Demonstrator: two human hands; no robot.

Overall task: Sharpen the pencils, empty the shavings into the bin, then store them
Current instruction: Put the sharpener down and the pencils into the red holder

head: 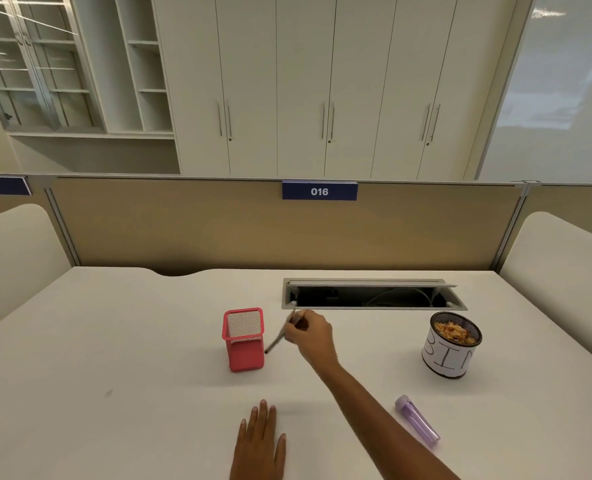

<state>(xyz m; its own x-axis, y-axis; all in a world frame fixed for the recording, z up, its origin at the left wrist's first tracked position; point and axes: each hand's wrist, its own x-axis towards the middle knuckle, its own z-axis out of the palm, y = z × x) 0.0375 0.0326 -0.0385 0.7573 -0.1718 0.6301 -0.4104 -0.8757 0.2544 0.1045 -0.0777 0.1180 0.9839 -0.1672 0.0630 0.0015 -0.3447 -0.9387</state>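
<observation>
Closest to cam is the left hand (260, 441), lying flat on the white desk (114, 341), palm down, fingers straight and only slightly apart, holding nothing. The right arm reaches fwd across the middle, and the right hand (310, 332) pinches a dark pencil (276, 340) btwn thumb and fingertips. Could be 2 pencils in there tbh, too blurry to say. The pencil is tilted, upper end by the fingers, lower end down by the right side of the red mesh pencil holder (244, 341). It's outside the holder; can't tell if it touches it.

The holder stands upright, approx mid-desk. Well off to the right is the black mesh cup w/ a paper wrap reading "BIN" (448, 356), shavings (455, 332) piled inside. The purple see-thru sharpener (417, 422) lies on its side near the desk's right front, just right of the forearm.

Behind: open cable tray (374, 295) in the desk, beige partition w/ blue "016" tag (319, 191).
</observation>
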